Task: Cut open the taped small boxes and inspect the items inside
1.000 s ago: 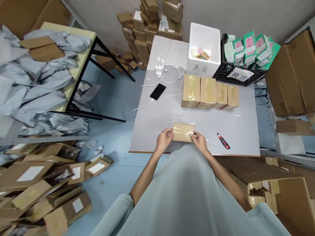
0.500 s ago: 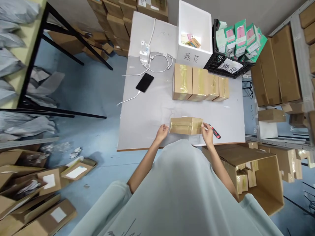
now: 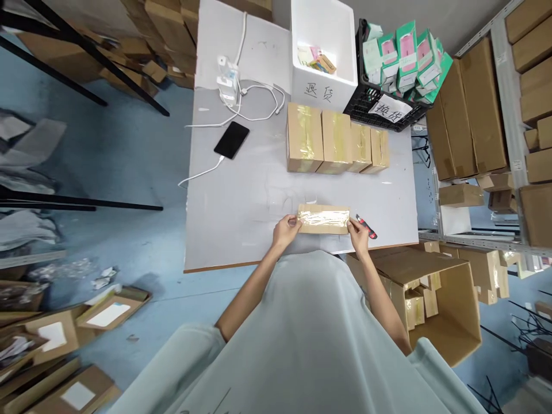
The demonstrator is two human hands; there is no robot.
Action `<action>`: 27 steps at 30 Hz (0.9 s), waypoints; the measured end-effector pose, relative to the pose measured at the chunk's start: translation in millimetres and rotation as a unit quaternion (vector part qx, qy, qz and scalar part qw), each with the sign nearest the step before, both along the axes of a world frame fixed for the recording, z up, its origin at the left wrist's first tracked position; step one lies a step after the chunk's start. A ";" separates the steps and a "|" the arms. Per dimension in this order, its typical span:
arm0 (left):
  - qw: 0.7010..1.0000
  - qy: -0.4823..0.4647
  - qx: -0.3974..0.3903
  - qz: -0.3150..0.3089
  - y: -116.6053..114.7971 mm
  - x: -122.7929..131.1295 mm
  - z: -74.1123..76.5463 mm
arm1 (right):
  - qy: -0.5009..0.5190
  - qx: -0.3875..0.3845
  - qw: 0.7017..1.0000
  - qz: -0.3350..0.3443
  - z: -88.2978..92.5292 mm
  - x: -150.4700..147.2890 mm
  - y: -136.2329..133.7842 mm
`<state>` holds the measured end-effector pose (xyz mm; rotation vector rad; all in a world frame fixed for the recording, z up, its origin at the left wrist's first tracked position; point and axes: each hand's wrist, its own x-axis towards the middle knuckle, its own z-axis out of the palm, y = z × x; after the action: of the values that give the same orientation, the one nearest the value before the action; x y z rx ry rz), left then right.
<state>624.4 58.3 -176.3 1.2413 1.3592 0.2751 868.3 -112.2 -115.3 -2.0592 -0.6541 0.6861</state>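
Note:
A small taped cardboard box (image 3: pixel 323 219) is held between my two hands near the front edge of the table (image 3: pixel 241 224). Shiny clear tape runs along its top face. My left hand (image 3: pixel 286 231) grips the box's left end, thumb and fingers closed on it. At the opposite end my right hand (image 3: pixel 357 237) pinches the box the same way. Just beyond my right hand lies a red and black utility knife (image 3: pixel 366 226). Behind the box stands a row of several taped cardboard boxes (image 3: pixel 305 141).
A black phone (image 3: pixel 232 140) on a white cable lies at the left, near a power strip (image 3: pixel 228 80). At the back are a white foam bin (image 3: pixel 324 86) and a black crate (image 3: pixel 366 106) of green-pink boxes. A large open carton (image 3: pixel 468 305) stands below right.
My left hand has moved from beside the box to a grip on its left end. The box has turned, so its shiny taped face shows upward. The camera view has shifted right.

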 end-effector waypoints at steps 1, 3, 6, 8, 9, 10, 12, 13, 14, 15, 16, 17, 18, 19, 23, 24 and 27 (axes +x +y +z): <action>1.000 0.010 0.003 0.002 -0.8 -1.8 1.4 | 0.012 -0.013 1.000 0.008 -6.4 3.0 -0.3; 1.000 0.022 0.005 0.005 -4.0 -3.3 3.6 | 0.029 -0.045 0.998 0.028 -18.9 10.1 -0.6; 1.000 0.028 0.002 0.004 -4.7 -1.3 6.6 | 0.040 -0.068 0.996 0.044 -33.2 28.2 2.2; 0.999 0.036 0.007 0.013 6.2 1.3 10.3 | 0.047 -0.061 0.996 0.038 -39.0 48.3 9.2; 0.999 0.042 0.014 0.021 16.9 2.9 13.1 | 0.050 -0.054 0.997 0.031 -41.0 60.8 15.0; 0.998 0.049 0.024 0.030 31.1 4.8 16.6 | 0.051 -0.045 0.997 0.018 -42.7 74.8 22.5; 0.995 0.065 0.054 0.049 68.7 10.4 25.5 | 0.056 -0.023 0.998 -0.020 -44.9 105.3 41.8; 0.993 0.072 0.072 0.059 90.6 14.5 30.4 | 0.062 -0.009 0.997 -0.041 -45.6 121.2 53.2; 0.990 0.077 0.093 0.068 113.2 19.7 35.3 | 0.071 0.007 0.996 -0.061 -46.0 137.2 65.2; 0.987 0.077 0.116 0.078 135.6 26.0 39.8 | 0.085 0.025 0.993 -0.078 -46.2 153.0 77.5; 0.984 0.078 0.137 0.083 156.8 33.5 43.7 | 0.102 0.042 0.990 -0.092 -46.5 168.2 89.8; 0.983 0.078 0.146 0.082 176.0 41.9 46.9 | 0.120 0.056 0.986 -0.105 -46.8 182.8 101.8; 0.984 0.078 0.137 0.084 192.6 51.0 49.2 | 0.141 0.066 0.981 -0.117 -47.5 196.5 113.2; 0.987 0.078 0.115 0.085 206.4 60.6 50.8 | 0.160 0.070 0.976 -0.127 -48.7 209.2 124.0; 0.993 0.078 0.021 0.088 234.1 95.3 53.4 | 0.206 0.050 0.967 -0.141 -59.6 246.9 156.3; 0.993 0.079 0.016 0.085 235.7 101.5 53.8 | 0.208 0.045 0.968 -0.136 -63.7 253.0 161.1; 0.993 0.084 0.013 0.082 234.4 113.7 55.1 | 0.194 0.041 0.973 -0.114 -76.7 264.8 166.5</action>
<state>738.1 292.7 -121.2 1.1972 1.6117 0.3081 1133.1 54.3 -192.0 -1.8163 -0.2143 0.8795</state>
